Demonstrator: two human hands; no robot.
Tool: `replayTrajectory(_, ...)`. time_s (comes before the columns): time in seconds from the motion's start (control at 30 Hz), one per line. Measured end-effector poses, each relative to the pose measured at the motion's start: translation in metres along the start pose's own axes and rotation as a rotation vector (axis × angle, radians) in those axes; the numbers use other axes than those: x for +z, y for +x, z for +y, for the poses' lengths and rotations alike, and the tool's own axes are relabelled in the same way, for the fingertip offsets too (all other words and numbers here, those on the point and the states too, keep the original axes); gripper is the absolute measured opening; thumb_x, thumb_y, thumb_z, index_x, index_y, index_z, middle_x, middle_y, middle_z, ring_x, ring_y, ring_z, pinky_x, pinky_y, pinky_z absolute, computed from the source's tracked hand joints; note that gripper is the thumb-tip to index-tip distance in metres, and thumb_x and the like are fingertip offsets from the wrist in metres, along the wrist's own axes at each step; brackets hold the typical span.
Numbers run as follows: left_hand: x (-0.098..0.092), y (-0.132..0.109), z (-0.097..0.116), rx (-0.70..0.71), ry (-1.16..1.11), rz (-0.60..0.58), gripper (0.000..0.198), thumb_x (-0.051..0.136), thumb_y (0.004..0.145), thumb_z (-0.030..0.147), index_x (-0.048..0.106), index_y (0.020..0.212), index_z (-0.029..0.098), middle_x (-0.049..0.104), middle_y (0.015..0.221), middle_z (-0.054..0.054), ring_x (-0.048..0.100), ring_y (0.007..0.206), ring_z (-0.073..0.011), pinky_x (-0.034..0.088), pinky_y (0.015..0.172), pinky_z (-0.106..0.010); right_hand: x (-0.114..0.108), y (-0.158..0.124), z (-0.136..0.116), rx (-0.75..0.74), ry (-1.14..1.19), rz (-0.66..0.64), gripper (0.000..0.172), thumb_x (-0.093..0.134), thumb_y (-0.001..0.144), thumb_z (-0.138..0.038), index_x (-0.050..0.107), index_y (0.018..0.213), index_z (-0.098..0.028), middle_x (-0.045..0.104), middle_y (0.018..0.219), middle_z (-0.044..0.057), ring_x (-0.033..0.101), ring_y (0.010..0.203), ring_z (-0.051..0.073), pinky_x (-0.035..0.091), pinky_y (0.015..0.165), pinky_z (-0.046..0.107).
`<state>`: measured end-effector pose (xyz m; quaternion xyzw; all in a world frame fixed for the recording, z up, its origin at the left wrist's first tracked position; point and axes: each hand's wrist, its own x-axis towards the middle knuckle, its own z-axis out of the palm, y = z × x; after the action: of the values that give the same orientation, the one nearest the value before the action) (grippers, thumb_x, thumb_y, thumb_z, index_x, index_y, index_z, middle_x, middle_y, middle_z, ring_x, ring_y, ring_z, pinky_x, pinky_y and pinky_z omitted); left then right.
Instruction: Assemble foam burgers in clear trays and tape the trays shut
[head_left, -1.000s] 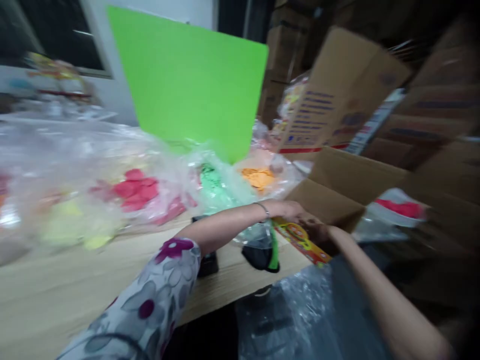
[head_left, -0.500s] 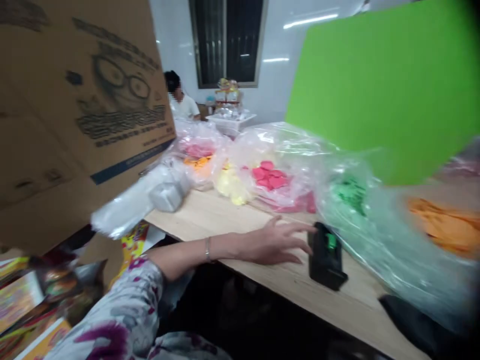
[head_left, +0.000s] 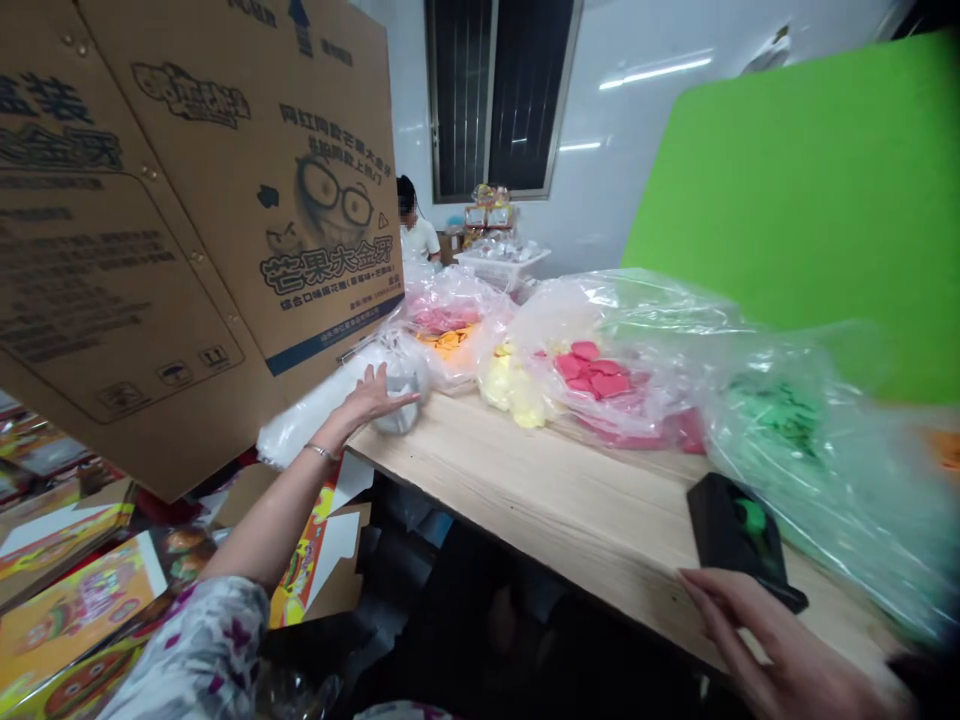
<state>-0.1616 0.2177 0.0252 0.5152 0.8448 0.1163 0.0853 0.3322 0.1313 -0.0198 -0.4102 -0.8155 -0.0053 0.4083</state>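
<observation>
My left hand (head_left: pixel 369 396) is open, fingers spread, over a rounded pale grey bundle (head_left: pixel 402 410) at the table's left corner. Its fingers overlap the bundle; I cannot tell whether they press on it. Beside it lies a stack of clear plastic bags (head_left: pixel 311 405). My right hand (head_left: pixel 780 640) is low at the right, thumb and forefinger tips together; anything between them is too small to make out. Just beyond it stands a black holder (head_left: pixel 720 515) with a green round part (head_left: pixel 750 518), like a tape dispenser.
Large clear bags (head_left: pixel 652 310) of pink, yellow, orange and green pieces line the wooden table's (head_left: pixel 480 455) back. A tall printed carton (head_left: pixel 225 200) stands left, above colourful flat boxes (head_left: pixel 97 600). A green board (head_left: pixel 795 200) rises behind. A person (head_left: pixel 420 235) sits near a white basket (head_left: pixel 506 268).
My left hand has moved from beside the black holder to the bundle at the left. My right hand has come into view at lower right. The view has turned left.
</observation>
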Motion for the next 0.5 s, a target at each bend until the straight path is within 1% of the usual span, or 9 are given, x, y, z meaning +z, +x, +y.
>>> replayTrajectory(0.03, -0.002, 0.005, 0.001, 0.009, 0.003, -0.058, 0.114, 0.051, 0.066, 0.077, 0.006, 0.149, 0.014, 0.003, 0.155, -0.023, 0.027, 0.136, -0.0401, 0.030, 0.106, -0.048, 0.009, 0.004, -0.005, -0.062, 0.007, -0.020, 0.032, 0.046, 0.090, -0.047, 0.066, 0.086, -0.022, 0.071, 0.078, 0.004, 0.069, 0.064, 0.016, 0.055, 0.056, 0.020)
replayTrajectory(0.1, -0.005, 0.013, 0.001, 0.033, 0.009, -0.121, 0.113, 0.056, 0.064, 0.074, 0.010, 0.149, 0.015, 0.012, 0.154, -0.024, 0.033, 0.133, -0.0392, 0.032, 0.105, -0.045, 0.022, 0.009, -0.015, -0.158, 0.019, -0.046, 0.025, 0.045, 0.092, -0.037, 0.063, 0.089, -0.021, 0.071, 0.079, 0.004, 0.069, 0.066, 0.015, 0.055, 0.057, 0.019)
replayTrajectory(0.2, -0.008, 0.020, -0.001, 0.040, 0.017, -0.159, 0.109, 0.065, 0.062, 0.066, 0.021, 0.147, 0.015, 0.028, 0.149, -0.023, 0.035, 0.132, -0.0414, 0.032, 0.104, -0.047, 0.030, 0.009, -0.028, -0.179, 0.035, -0.067, 0.021, 0.043, 0.093, -0.030, 0.061, 0.088, -0.021, 0.070, 0.077, 0.002, 0.069, 0.065, 0.013, 0.055, 0.058, 0.017)
replayTrajectory(0.3, -0.014, 0.024, -0.001, 0.054, 0.006, -0.198, 0.107, 0.071, 0.057, 0.062, 0.030, 0.143, 0.015, 0.040, 0.143, -0.022, 0.039, 0.129, -0.0417, 0.031, 0.104, -0.049, 0.035, 0.003, -0.032, -0.176, 0.055, -0.109, 0.022, 0.042, 0.094, -0.029, 0.062, 0.088, -0.021, 0.070, 0.077, 0.002, 0.069, 0.066, 0.013, 0.056, 0.059, 0.017)
replayTrajectory(0.37, -0.017, 0.025, 0.001, 0.083, -0.015, -0.213, 0.106, 0.073, 0.054, 0.062, 0.035, 0.141, 0.016, 0.041, 0.142, -0.021, 0.039, 0.129, -0.0407, 0.029, 0.106, -0.050, 0.038, -0.002, -0.032, -0.178, 0.064, -0.108, 0.022, 0.043, 0.093, -0.030, 0.063, 0.089, -0.021, 0.071, 0.080, 0.004, 0.070, 0.069, 0.014, 0.057, 0.060, 0.018)
replayTrajectory(0.4, -0.018, 0.025, 0.003, 0.096, -0.029, -0.214, 0.106, 0.074, 0.052, 0.061, 0.036, 0.141, 0.016, 0.039, 0.144, -0.021, 0.037, 0.131, -0.0408, 0.028, 0.106, -0.050, 0.039, -0.004, -0.031, -0.178, 0.069, -0.106, 0.022, 0.044, 0.093, -0.030, 0.063, 0.089, -0.021, 0.071, 0.081, 0.004, 0.071, 0.070, 0.015, 0.057, 0.061, 0.019)
replayTrajectory(0.47, -0.019, 0.024, 0.006, 0.101, -0.059, -0.209, 0.108, 0.077, 0.049, 0.058, 0.037, 0.140, 0.017, 0.030, 0.148, -0.023, 0.032, 0.133, -0.0434, 0.029, 0.104, -0.054, 0.041, -0.007, -0.031, -0.160, 0.087, -0.114, 0.022, 0.045, 0.093, -0.031, 0.064, 0.089, -0.022, 0.072, 0.082, 0.005, 0.071, 0.071, 0.016, 0.058, 0.061, 0.020)
replayTrajectory(0.5, -0.019, 0.023, 0.007, 0.096, -0.078, -0.208, 0.109, 0.079, 0.047, 0.056, 0.037, 0.140, 0.017, 0.025, 0.150, -0.024, 0.031, 0.132, -0.0449, 0.032, 0.102, -0.055, 0.041, -0.008, -0.032, -0.143, 0.097, -0.119, 0.022, 0.045, 0.092, -0.031, 0.065, 0.088, -0.022, 0.072, 0.082, 0.005, 0.071, 0.072, 0.017, 0.058, 0.060, 0.020)
